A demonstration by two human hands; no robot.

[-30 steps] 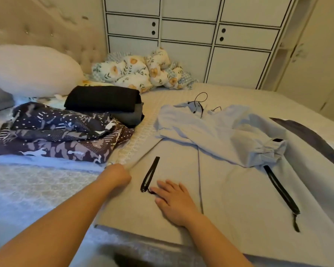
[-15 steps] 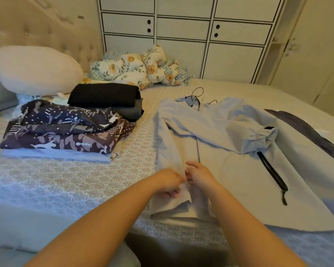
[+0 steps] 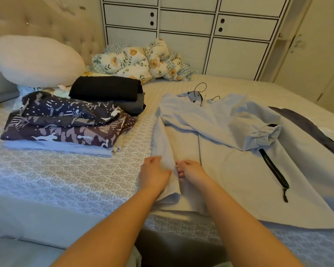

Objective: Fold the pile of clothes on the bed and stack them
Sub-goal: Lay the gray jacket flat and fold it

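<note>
A light grey jacket (image 3: 229, 166) with black zip pockets lies spread on the bed, its left side folded inward. My left hand (image 3: 153, 173) grips the folded left edge near the hem. My right hand (image 3: 191, 170) pinches the same fold just beside it. One sleeve (image 3: 255, 132) is laid across the chest. Left of the jacket stands a stack of folded clothes: dark patterned pieces (image 3: 66, 122) on a pale one, with a black folded garment (image 3: 106, 88) on a grey one behind.
A white pillow (image 3: 35, 58) rests against the tufted headboard. A crumpled floral blanket (image 3: 139, 60) lies at the bed's far side before white cabinets (image 3: 191, 31). A dark strip of cloth (image 3: 308, 130) lies right of the jacket. The bed's near edge (image 3: 46, 218) is close.
Both hands came together and folded the jacket's left side over, hiding the left zip pocket. The fold has since been held in place with little further movement.
</note>
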